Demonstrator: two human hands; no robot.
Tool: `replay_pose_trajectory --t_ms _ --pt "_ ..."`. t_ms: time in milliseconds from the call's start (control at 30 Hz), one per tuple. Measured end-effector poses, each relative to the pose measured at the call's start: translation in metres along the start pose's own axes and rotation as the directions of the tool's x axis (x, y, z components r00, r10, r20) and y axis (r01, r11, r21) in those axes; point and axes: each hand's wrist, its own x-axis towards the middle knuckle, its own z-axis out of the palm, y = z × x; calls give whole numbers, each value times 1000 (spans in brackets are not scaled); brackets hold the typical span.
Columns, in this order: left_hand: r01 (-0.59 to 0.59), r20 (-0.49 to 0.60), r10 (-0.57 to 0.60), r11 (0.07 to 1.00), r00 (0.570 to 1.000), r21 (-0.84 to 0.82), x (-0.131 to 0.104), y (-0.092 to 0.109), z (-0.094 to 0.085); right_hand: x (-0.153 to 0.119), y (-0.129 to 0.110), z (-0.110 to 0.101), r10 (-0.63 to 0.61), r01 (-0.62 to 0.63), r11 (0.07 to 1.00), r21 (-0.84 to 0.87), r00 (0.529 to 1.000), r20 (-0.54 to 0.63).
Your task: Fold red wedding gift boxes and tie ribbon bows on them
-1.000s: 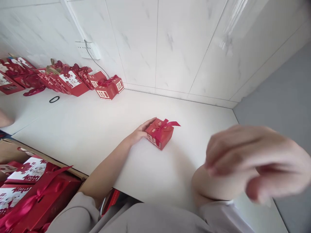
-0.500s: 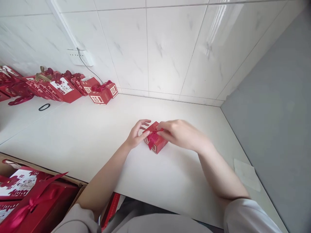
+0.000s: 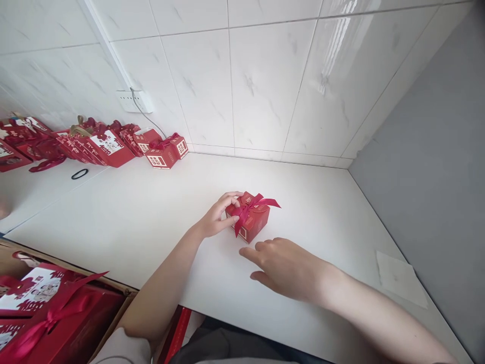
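Note:
A small red gift box point(image 3: 257, 221) stands on the white table point(image 3: 151, 222), tied with a dark pink ribbon bow point(image 3: 248, 206) whose one tail points right and another hangs down the front. My left hand point(image 3: 222, 215) is at the box's left side, its fingers bent around the left edge and thumb and fingertips at the bow's left part. In front of the box and a little to the right, my right hand point(image 3: 278, 265) hovers with fingers apart, holding nothing and not touching the box.
Several red boxes point(image 3: 111, 146) line the wall at the back left. A black ring point(image 3: 79, 174) lies before them. An open carton point(image 3: 125, 290) of larger red boxes stands lower left. Someone's hand point(image 3: 3, 206) shows at the left edge. A pale sheet point(image 3: 401, 278) lies right.
My right hand has let go of the bow and moved down toward me. The ribbon's right tail now lies spread out. My left hand has closed in on the box.

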Motion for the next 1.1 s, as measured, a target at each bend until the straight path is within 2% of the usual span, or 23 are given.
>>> replay_pose_trajectory --t_ms 133,233,300,467,600,700,800,833,867,900,1000,1100 --pt "71 -63 -82 985 995 -154 3 -3 5 9 6 9 -70 70 997 -13 996 -49" --pt "124 -42 -146 936 988 -328 5 -7 5 14 8 16 -150 151 989 1 984 -97" --pt "115 -15 -132 913 991 -391 5 -9 3 17 9 19 -149 156 987 38 980 -133" --pt "49 8 -51 873 999 -485 6 -7 -3 26 15 23 -51 72 993 98 977 -207" --pt "74 19 -76 830 997 -553 7 -7 -1 32 21 22 -88 94 996 10 958 -273" --pt "105 22 -111 821 994 -562 8 -8 -1 38 22 25 -171 88 973 -215 898 -406" --pt "115 29 -119 821 992 -559 8 -10 -2 44 18 31 -358 97 887 -452 762 -539" --pt "111 30 -114 821 993 -560 8 -11 -2 44 15 34 -417 112 856 -504 725 -548" --pt "106 29 -109 822 994 -559 8 -11 -3 45 11 37 -451 128 838 -530 709 -542" --pt "100 27 -103 824 994 -558 7 -12 -4 44 7 39 -458 141 837 -528 710 -535" --pt "91 7 -105 821 994 -564 6 -12 -5 40 -5 49 -375 127 890 -438 750 -545" --pt "95 -1 -118 800 993 -592 6 -11 -5 38 -11 56 -347 79 902 -424 715 -607"
